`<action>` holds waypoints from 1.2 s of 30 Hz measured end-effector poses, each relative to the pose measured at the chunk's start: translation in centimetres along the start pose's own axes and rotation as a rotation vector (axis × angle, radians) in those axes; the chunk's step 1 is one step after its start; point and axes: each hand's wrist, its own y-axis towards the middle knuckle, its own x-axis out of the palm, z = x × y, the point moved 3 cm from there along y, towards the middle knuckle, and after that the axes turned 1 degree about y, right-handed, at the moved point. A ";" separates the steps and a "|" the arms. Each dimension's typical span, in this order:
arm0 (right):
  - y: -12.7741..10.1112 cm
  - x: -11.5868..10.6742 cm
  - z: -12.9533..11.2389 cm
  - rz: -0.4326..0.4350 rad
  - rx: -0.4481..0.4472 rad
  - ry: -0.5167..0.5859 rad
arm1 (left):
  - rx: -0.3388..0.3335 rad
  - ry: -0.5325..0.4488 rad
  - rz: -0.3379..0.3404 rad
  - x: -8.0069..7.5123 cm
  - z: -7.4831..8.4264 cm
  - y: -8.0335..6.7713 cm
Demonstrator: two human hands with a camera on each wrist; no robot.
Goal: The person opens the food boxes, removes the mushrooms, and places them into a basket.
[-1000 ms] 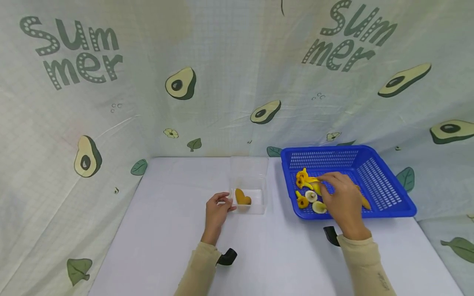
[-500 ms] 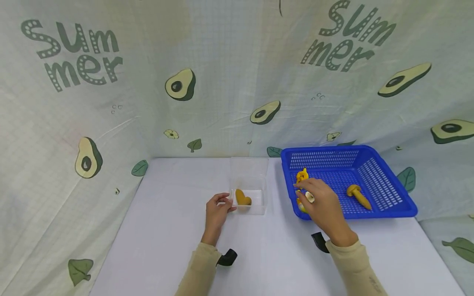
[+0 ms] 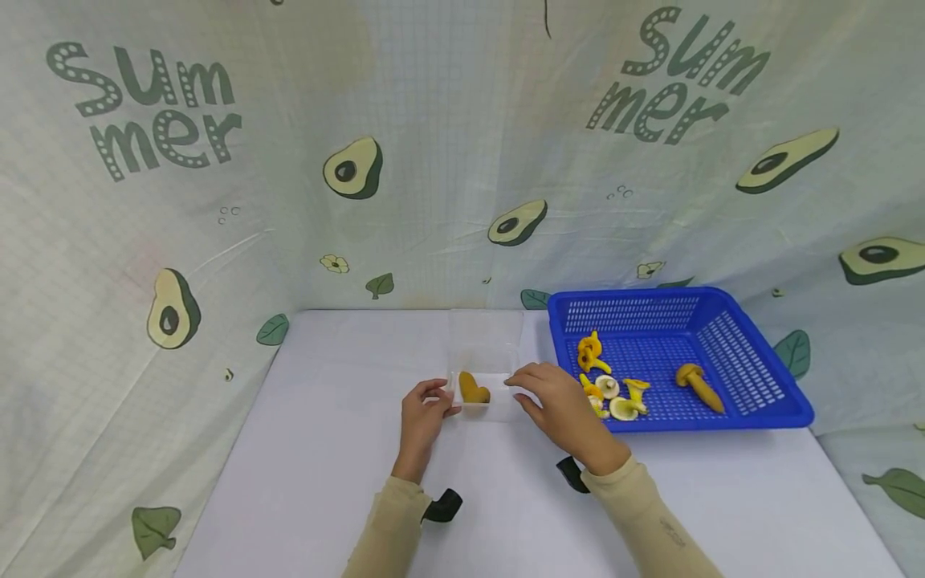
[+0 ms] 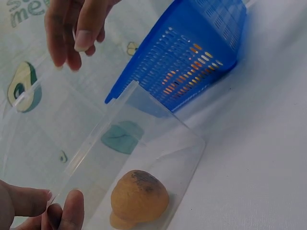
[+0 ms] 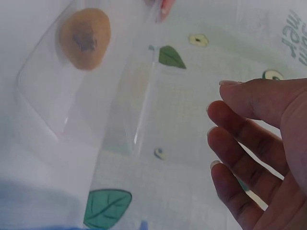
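A clear plastic box [image 3: 499,411] stands on the table with its lid [image 3: 486,327] raised at the back. Inside it lies a brown mushroom [image 3: 473,388], whose dark-stained end shows in the left wrist view. My left hand [image 3: 423,417] pinches the box's left wall between thumb and fingers. Above the right side of the box is my right hand [image 3: 567,413], thumb and fingers apart and nothing between them. The blue basket [image 3: 784,385] to the right holds several yellow mushrooms [image 3: 589,350], pale round-capped ones [image 3: 607,387] and another brown mushroom [image 3: 699,387].
A white cloth [image 3: 325,449] covers the table. Behind it hangs a patterned curtain [image 3: 433,160] with avocado prints. A dark curved piece [image 3: 442,506] sticks out at the left cuff, and a similar dark piece [image 3: 572,474] at the right cuff.
My right hand has moved left, out of the blue basket to the box's right side. It uncovered the mushrooms there. My left hand and the box have stayed in place.
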 end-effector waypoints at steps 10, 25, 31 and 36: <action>2.1 3.1 -0.2 -0.082 -0.021 0.009 | 0.008 -0.013 -0.005 -0.1 0.1 -0.2; 4.4 5.9 0.4 -0.298 0.012 0.056 | 0.026 -0.058 -0.013 -0.1 0.3 -0.5; 5.0 6.6 0.3 -0.378 0.021 0.056 | 0.037 -0.072 -0.021 0.0 0.3 -0.4; 5.2 7.2 0.6 -0.412 0.010 0.048 | 0.037 -0.067 -0.017 -0.1 0.1 -0.3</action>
